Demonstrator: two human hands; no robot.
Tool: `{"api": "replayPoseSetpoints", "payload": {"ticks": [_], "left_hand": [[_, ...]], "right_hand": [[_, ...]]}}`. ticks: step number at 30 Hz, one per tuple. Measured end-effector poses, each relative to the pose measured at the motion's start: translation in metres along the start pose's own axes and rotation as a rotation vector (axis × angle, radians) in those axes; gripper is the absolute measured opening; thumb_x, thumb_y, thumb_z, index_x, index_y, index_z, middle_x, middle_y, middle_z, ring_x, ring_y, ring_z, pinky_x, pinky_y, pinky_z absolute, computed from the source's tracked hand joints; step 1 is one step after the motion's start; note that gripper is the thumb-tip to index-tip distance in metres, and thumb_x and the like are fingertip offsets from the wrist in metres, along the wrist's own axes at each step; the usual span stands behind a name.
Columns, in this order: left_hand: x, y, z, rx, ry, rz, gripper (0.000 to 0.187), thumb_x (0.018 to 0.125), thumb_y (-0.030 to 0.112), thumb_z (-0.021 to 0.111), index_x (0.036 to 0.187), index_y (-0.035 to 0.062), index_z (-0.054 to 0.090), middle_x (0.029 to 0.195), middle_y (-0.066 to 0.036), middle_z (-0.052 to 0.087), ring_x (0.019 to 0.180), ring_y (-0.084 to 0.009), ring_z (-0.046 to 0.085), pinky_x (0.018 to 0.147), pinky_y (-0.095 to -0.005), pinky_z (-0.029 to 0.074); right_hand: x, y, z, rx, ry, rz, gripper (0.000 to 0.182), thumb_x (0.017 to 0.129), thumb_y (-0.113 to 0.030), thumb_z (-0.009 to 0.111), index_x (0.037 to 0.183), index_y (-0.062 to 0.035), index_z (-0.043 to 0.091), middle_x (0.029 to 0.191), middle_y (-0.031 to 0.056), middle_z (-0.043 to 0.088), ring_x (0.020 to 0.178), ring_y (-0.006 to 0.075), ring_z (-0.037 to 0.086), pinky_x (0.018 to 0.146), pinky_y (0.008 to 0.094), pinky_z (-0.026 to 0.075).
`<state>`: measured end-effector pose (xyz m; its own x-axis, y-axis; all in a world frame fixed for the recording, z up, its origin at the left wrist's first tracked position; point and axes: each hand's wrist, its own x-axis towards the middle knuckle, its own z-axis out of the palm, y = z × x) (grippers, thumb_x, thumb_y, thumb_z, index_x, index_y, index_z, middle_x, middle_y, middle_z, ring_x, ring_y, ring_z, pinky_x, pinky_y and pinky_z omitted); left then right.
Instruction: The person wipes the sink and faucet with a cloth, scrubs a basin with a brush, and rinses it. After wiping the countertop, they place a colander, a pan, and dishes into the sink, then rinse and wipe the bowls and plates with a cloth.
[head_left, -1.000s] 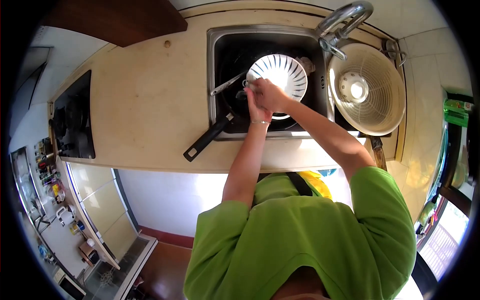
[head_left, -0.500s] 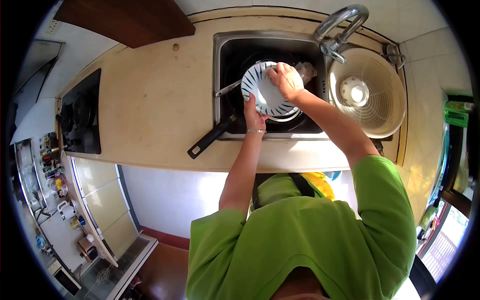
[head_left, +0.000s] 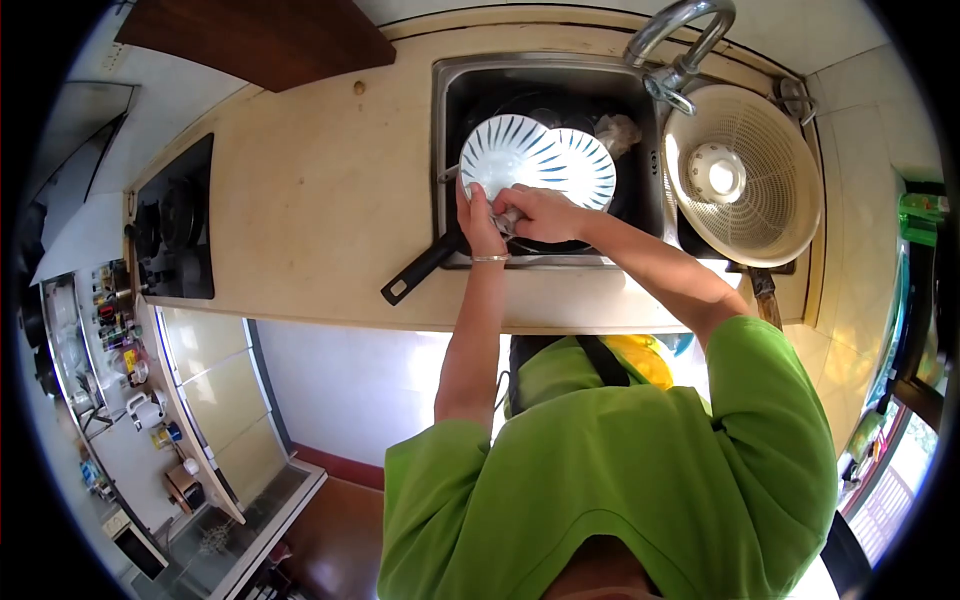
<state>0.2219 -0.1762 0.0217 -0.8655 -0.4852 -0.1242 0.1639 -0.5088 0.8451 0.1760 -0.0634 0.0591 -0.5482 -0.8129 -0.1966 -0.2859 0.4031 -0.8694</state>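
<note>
Over the sink (head_left: 650,240), my left hand (head_left: 482,222) grips the near-left rim of a white plate with dark blue strokes (head_left: 505,150), its thumb on top. My right hand (head_left: 540,213) is closed at the plate's near edge, its fingers bent around a small greyish crumpled thing that I cannot make out. A second striped dish (head_left: 590,170) sits lower in the sink, partly covered by the first plate. The black handle of a pan (head_left: 420,270) sticks out over the sink's front-left edge; dark cookware beneath the dishes is mostly hidden.
A beige plastic colander (head_left: 780,170) stands right of the sink under the chrome faucet (head_left: 690,60). A crumpled translucent bag (head_left: 618,133) lies at the sink's back right. A wooden handle (head_left: 766,298) pokes out below the colander. The black stove (head_left: 180,220) is far left.
My right hand has moved from the plate's far side to its near edge. The plate has shifted left, and the second striped dish now shows beside it.
</note>
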Motion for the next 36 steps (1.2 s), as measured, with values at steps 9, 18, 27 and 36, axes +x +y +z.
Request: {"api": "replayPoseSetpoints", "payload": {"ticks": [9, 18, 27, 36], "left_hand": [[-0.002, 0.048, 0.025, 1.279, -0.084, 0.52, 0.051, 0.067, 0.014, 0.059, 0.116, 0.0165, 0.044, 0.096, -0.015, 0.04, 0.084, -0.0287, 0.045, 0.073, -0.0327, 0.04], [0.018, 0.015, 0.029, -0.189, 0.346, -0.392, 0.035, 0.077, 0.005, 0.038, 0.111, -0.0013, 0.036, 0.105, -0.018, 0.045, 0.087, -0.0337, 0.053, 0.067, -0.0419, 0.051], [-0.014, -0.013, 0.077, -0.638, 0.275, -0.799, 0.033, 0.084, 0.011, 0.026, 0.11, -0.0031, 0.041, 0.102, -0.018, 0.051, 0.094, -0.0267, 0.052, 0.079, -0.0344, 0.047], [-0.01, -0.023, 0.059, -0.712, 0.277, -0.908, 0.033, 0.085, 0.011, 0.027, 0.108, -0.0069, 0.041, 0.106, -0.02, 0.047, 0.099, -0.0313, 0.048, 0.076, -0.033, 0.049]], "right_hand": [[-0.026, 0.06, 0.01, -0.152, 0.259, 0.138, 0.019, 0.068, -0.013, 0.05, 0.086, -0.0151, 0.054, 0.086, 0.0115, 0.047, 0.076, 0.0267, 0.051, 0.068, 0.0344, 0.041], [-0.06, -0.002, -0.012, 0.194, 0.804, -0.036, 0.028, 0.069, 0.0, 0.047, 0.096, -0.0035, 0.05, 0.093, 0.0102, 0.044, 0.08, 0.017, 0.048, 0.065, 0.0253, 0.041], [-0.018, 0.002, -0.036, -0.064, 1.114, -0.304, 0.033, 0.074, -0.002, 0.046, 0.107, -0.006, 0.048, 0.115, 0.0178, 0.039, 0.106, 0.0348, 0.038, 0.089, 0.0379, 0.032], [-0.006, -0.011, -0.065, 0.259, 0.893, -0.029, 0.032, 0.081, -0.017, 0.043, 0.111, -0.0056, 0.046, 0.109, 0.0159, 0.049, 0.102, 0.0303, 0.046, 0.085, 0.0324, 0.036]]}}
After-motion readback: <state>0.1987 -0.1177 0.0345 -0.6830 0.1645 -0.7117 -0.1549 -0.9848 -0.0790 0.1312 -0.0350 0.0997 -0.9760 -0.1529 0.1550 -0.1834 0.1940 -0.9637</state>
